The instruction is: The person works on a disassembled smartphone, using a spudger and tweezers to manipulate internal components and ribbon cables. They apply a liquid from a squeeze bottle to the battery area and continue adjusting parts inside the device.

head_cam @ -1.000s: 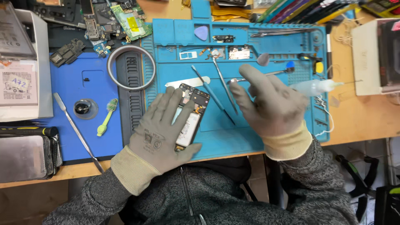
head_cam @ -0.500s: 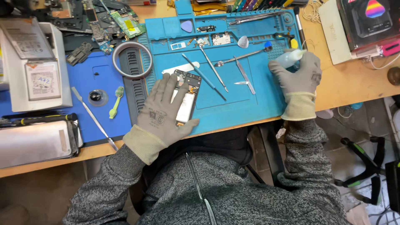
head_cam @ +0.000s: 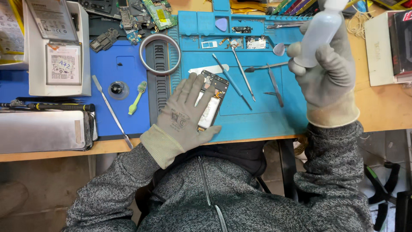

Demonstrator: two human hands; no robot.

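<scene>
Left hand (head_cam: 185,115) flat, fingers spread, pressing down on opened phone (head_cam: 212,105) lying on teal work mat (head_cam: 257,116) at bench (head_cam: 386,111) front edge, palm covering phone's near-left half. Right hand (head_cam: 324,73) raised above mat's right side, closed round small translucent squeeze bottle (head_cam: 318,35), grip at lower body, nozzle end cut off by frame top. Phone: back off, battery and boards exposed, so likely thin, stiff, fragile; best held by frame edges, not on internals. Bottle: prob. light, soft-walled, a hard squeeze would spill; hold mid-body, gently. Tweezers (head_cam: 274,86) and spudger (head_cam: 231,80) lie loose just beside phone, w/ tape roll (head_cam: 160,54) to its left.
</scene>
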